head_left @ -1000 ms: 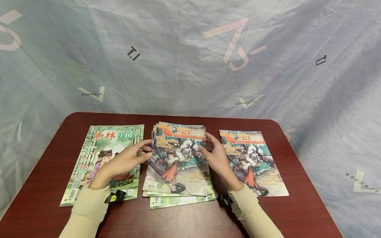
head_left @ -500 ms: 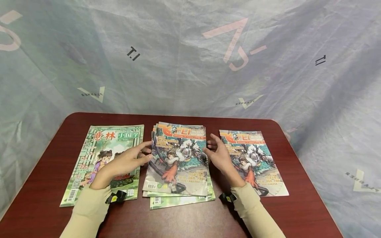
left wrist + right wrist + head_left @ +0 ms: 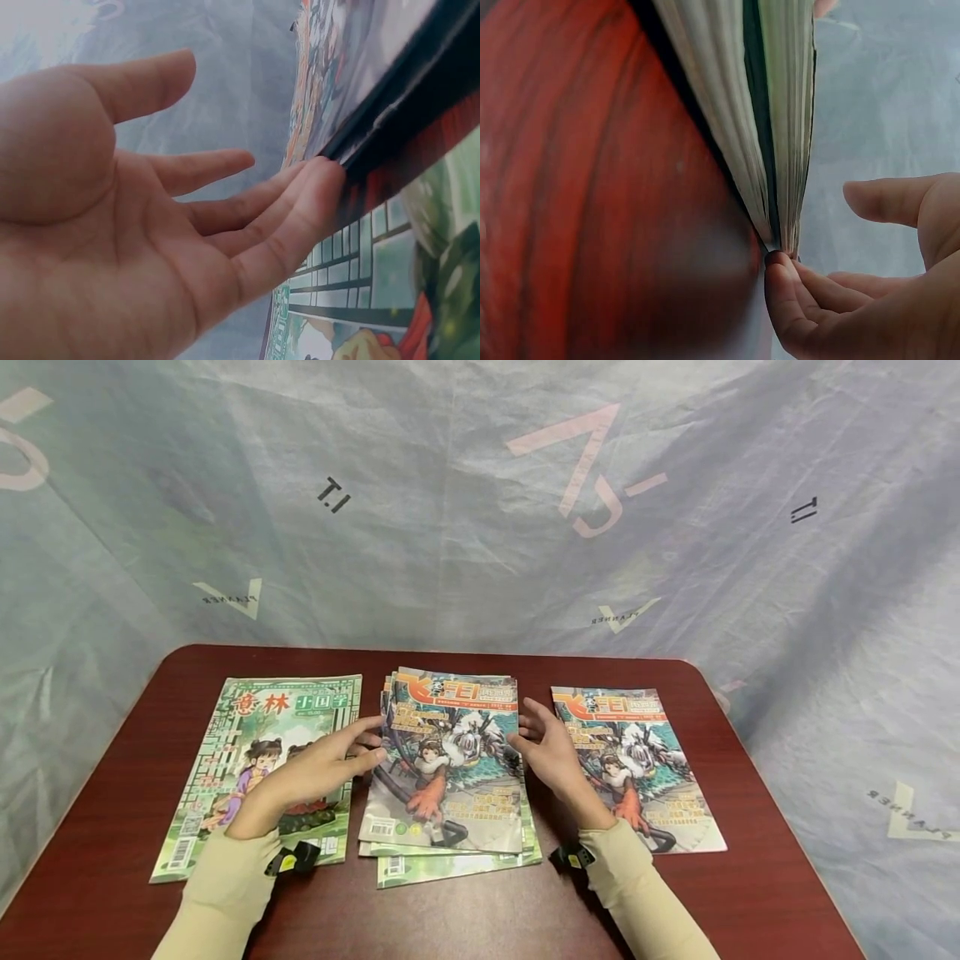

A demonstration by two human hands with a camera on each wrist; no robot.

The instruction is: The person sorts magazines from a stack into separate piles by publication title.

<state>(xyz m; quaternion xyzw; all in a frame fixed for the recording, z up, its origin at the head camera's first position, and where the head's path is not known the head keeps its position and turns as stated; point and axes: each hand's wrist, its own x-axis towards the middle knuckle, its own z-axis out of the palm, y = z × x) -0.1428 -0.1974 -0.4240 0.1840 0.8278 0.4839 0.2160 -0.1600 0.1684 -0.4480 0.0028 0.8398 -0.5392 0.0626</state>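
Note:
A stack of magazines (image 3: 450, 768) lies mid-table, its top cover showing a figure in red and white below an orange title; green-edged magazines stick out underneath. At the stack's left side is my left hand (image 3: 322, 768), palm facing it. In the left wrist view its lower fingertips (image 3: 326, 176) touch the spine side, and the thumb stands apart. My right hand (image 3: 555, 756) is beside the right side, fingers loosely bent. The right wrist view has its fingertips (image 3: 780, 274) at the page edges (image 3: 787, 150), thumb free of them.
A green magazine (image 3: 262, 727) with cartoon children lies to the left, partly under my left forearm. To the right lies another magazine (image 3: 637, 760) matching the stack's top cover. Grey printed fabric (image 3: 450, 527) hangs behind the dark red table (image 3: 450, 918).
My right hand has shifted slightly to the right, its fingers and thumb coming off the top cover to the stack's side. The left hand and the magazines stay put.

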